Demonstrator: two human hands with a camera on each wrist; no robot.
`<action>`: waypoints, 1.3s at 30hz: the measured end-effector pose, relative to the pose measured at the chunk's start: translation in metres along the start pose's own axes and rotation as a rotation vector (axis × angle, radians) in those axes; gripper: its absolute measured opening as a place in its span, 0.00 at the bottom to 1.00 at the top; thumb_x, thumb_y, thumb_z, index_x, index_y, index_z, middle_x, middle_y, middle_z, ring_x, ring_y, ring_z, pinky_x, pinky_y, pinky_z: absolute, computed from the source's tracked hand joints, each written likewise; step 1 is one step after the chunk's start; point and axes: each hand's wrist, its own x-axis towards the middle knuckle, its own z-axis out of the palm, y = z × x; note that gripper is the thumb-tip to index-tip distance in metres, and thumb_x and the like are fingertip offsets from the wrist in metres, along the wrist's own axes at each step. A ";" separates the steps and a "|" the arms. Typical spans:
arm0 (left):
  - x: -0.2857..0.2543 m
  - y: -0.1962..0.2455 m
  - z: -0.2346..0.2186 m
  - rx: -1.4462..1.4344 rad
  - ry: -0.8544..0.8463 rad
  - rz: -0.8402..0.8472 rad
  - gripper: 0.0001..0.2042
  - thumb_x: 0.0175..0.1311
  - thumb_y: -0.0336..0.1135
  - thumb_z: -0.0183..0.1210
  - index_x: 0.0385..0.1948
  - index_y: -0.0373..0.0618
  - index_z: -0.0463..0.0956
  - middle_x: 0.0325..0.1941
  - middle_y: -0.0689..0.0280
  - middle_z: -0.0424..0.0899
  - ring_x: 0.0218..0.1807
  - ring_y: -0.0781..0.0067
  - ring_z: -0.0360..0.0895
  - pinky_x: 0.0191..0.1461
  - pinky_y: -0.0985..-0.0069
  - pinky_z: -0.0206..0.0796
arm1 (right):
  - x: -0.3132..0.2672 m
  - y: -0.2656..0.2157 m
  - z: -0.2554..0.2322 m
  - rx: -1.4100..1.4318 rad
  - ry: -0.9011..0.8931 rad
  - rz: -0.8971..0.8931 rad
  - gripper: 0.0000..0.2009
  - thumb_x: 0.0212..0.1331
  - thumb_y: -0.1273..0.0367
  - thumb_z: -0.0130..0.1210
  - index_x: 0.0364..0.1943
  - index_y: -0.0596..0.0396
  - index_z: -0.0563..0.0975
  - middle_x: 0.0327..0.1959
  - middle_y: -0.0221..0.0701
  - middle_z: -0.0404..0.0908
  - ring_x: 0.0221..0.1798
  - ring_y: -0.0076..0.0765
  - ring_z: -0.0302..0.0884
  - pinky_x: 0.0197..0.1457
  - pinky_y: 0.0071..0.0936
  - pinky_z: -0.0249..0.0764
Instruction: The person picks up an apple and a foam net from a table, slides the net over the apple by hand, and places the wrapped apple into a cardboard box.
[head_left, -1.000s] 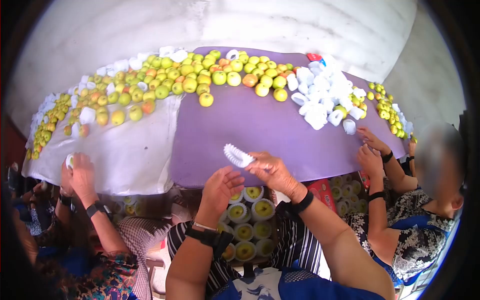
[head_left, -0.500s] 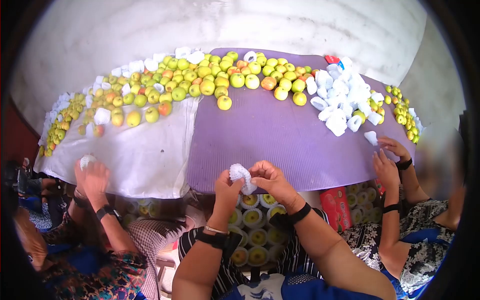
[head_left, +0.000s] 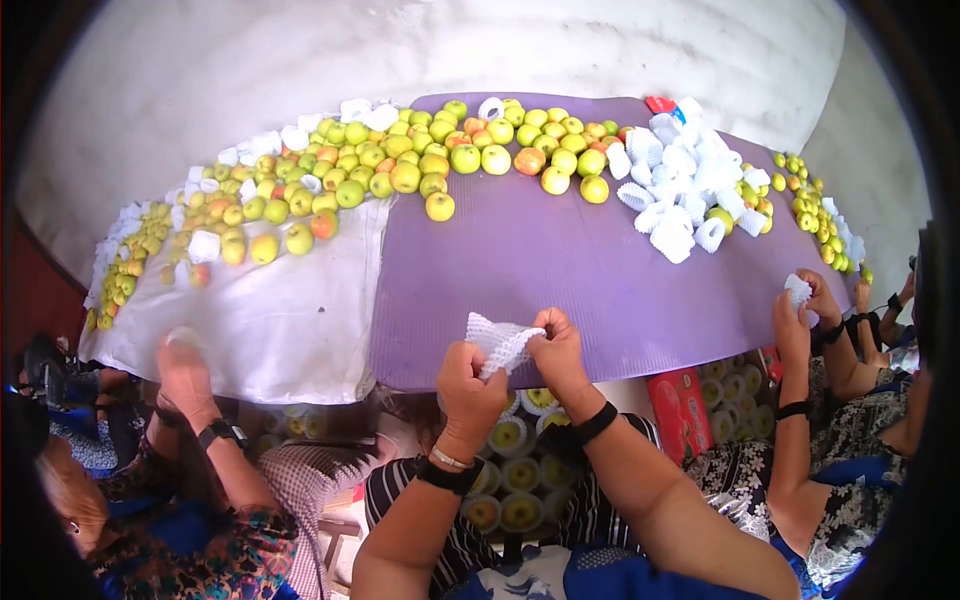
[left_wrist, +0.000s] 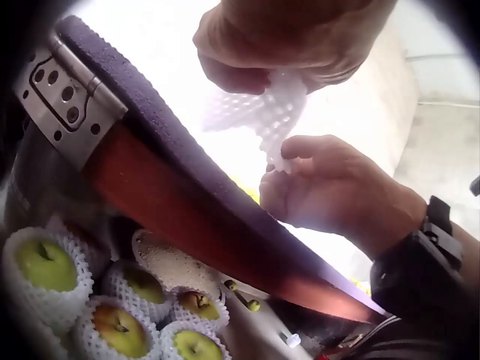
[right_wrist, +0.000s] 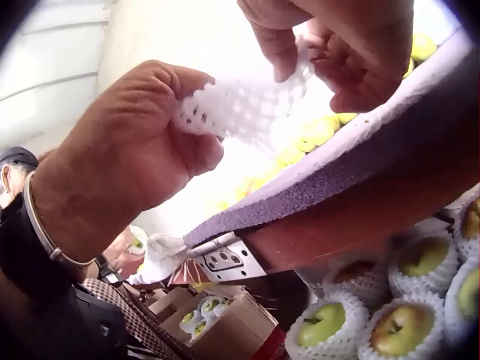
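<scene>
A white foam net sleeve is stretched between both hands, just over the near edge of the purple padded table. My left hand pinches its left end between thumb and fingers. My right hand pinches the opposite end. In the right wrist view the foam sleeve hangs flattened, with no fruit showing inside. Below the table edge, several apples sit in foam sleeves.
Loose yellow-green apples spread along the table's back, with a pile of foam sleeves at right. A white cloth covers the left part. People work on both sides; a red box stands at lower right.
The right hand first held the foam sleeve alone, with the left hand apart. The left hand then took hold, and now the sleeve is drawn out wider between both hands.
</scene>
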 end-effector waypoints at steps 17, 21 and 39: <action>0.020 -0.009 -0.010 -0.231 -0.167 -0.021 0.13 0.48 0.29 0.61 0.17 0.43 0.62 0.16 0.70 0.63 0.19 0.82 0.58 0.21 0.81 0.51 | 0.006 -0.025 0.009 0.161 0.149 -0.208 0.15 0.46 0.88 0.39 0.32 0.54 0.71 0.28 0.24 0.71 0.32 0.17 0.67 0.33 0.15 0.66; 0.023 -0.017 -0.009 -0.712 -0.276 -0.690 0.11 0.59 0.39 0.57 0.24 0.41 0.69 0.25 0.68 0.73 0.24 0.80 0.69 0.27 0.81 0.63 | 0.006 -0.025 0.005 0.352 0.128 -0.181 0.17 0.44 0.90 0.36 0.31 0.55 0.72 0.32 0.26 0.72 0.35 0.20 0.68 0.40 0.18 0.68; 0.036 -0.021 -0.011 -1.001 -0.082 -0.613 0.12 0.59 0.26 0.48 0.43 0.32 0.70 0.39 0.60 0.78 0.40 0.69 0.76 0.45 0.74 0.69 | -0.006 -0.043 0.026 0.483 -0.509 0.065 0.33 0.43 0.73 0.56 0.59 0.60 0.59 0.55 0.36 0.64 0.57 0.30 0.63 0.60 0.27 0.59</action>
